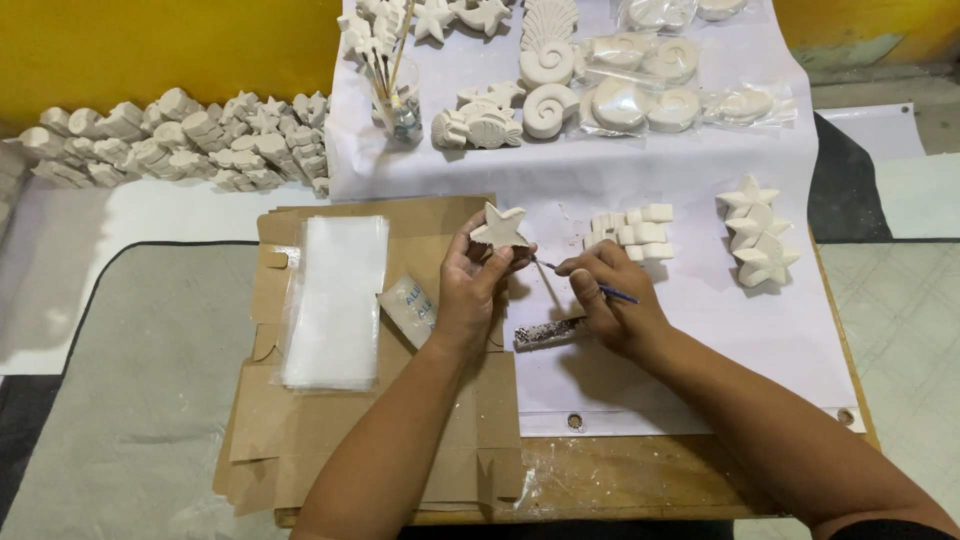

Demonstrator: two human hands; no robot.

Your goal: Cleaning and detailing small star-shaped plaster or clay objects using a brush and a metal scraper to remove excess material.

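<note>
Holding a white plaster star (498,226) up in my left hand (470,285), fingers clamped round its lower edge so the face tilts toward me, I pinch a thin blue-handled brush (600,288) in my right hand (610,300) — its tip seems to meet the star's right side. More stars (758,232) are stacked to the right on the counter (620,480), clear bags (335,300) to the left — both within reach.

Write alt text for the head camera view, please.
The left hand holds a white star-shaped plaster piece while the right hand touches a thin blue-handled brush to it, above a white sheet with more white plaster stars.
</note>
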